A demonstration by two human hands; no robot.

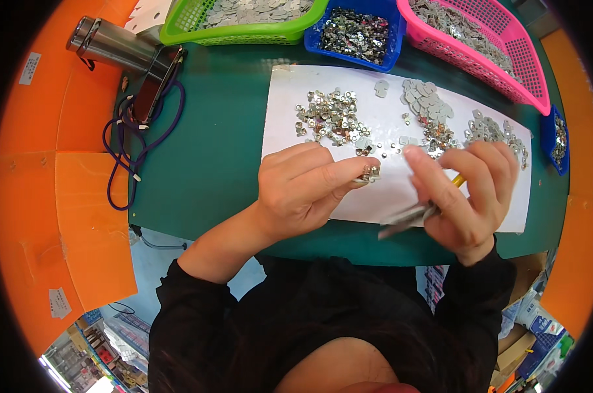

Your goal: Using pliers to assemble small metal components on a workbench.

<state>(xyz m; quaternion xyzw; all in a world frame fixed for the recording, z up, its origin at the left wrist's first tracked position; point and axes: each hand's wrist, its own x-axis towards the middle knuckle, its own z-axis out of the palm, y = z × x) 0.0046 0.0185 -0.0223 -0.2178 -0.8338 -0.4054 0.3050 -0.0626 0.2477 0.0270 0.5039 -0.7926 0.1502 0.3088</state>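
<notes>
My left hand [303, 187] is closed in a pinch on a small shiny metal piece [370, 173], held above the near edge of a white sheet [280, 92]. Its exact form is too small to make out. On the right, my right hand [470, 196] is closed around yellow-handled pliers [408, 219], whose grey jaws point left and are smeared by motion. The thumb and index finger are raised, apart from the left hand. Beyond my hands, the sheet bears a heap of small silvery metal parts [329, 114], flat grey plates [427, 101] and coppery bits [438, 136].
Along the far edge stand a green basket [244, 34], a blue tray [352, 56] and a pink basket [480, 62], all holding metal parts. A smaller blue tray [558, 164] sits far right. A steel flask [113, 44] and a phone with purple cord [158, 82] lie left.
</notes>
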